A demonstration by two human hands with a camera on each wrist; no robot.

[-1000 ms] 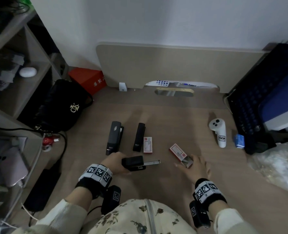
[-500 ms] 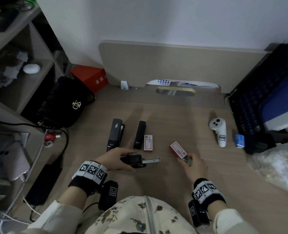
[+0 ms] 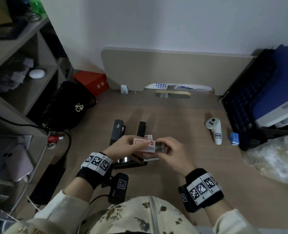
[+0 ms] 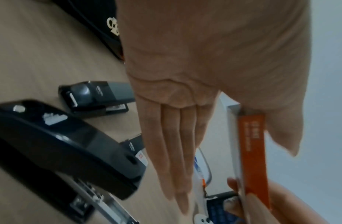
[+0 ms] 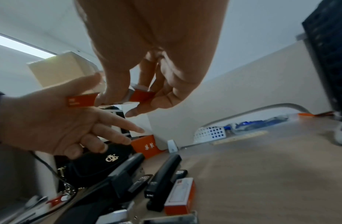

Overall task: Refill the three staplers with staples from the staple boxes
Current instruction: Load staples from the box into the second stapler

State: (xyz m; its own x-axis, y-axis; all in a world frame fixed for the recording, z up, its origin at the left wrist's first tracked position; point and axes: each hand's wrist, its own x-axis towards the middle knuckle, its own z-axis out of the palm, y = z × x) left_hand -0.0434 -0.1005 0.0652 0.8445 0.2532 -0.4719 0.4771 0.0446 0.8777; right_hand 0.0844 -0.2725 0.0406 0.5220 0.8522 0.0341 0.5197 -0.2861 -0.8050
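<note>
Two hands meet above the bench (image 3: 182, 166), both on one red-and-white staple box (image 3: 146, 146) held up off the surface. Left hand (image 3: 123, 146) pinches the box sleeve betw. thumb and fingers; in the left wrist view its orange side (image 4: 252, 151) runs along under the thumb, w/ the other fingers stretched straight beside it. Right hand (image 3: 172, 152) has its grip clamped on the box's inner tray end (image 5: 141, 95), thumb and fingertips curled round it; grey staples (image 3: 160, 146) show at that end in the head view. Directly under the hands lies an open stapler (image 3: 131, 162), its top swung back and metal staple channel (image 4: 101, 201) exposed, on the bench near the person's body. Beyond the hands two more staplers lie side by side, closed: a grey-topped one (image 3: 117, 132) on the left and a slimmer black one (image 3: 141, 130) on the right. 2nd staple box (image 5: 179, 195) lies flat just right of the slim stapler, touching or nearly so. Further off: black handbag (image 3: 69, 107) at bench's left edge, red box (image 3: 92, 81) behind it, white controller (image 3: 215, 130) well to the right, small blue box (image 3: 234, 138) just beyond that, and a black crate (image 3: 244, 102) at the far right.
</note>
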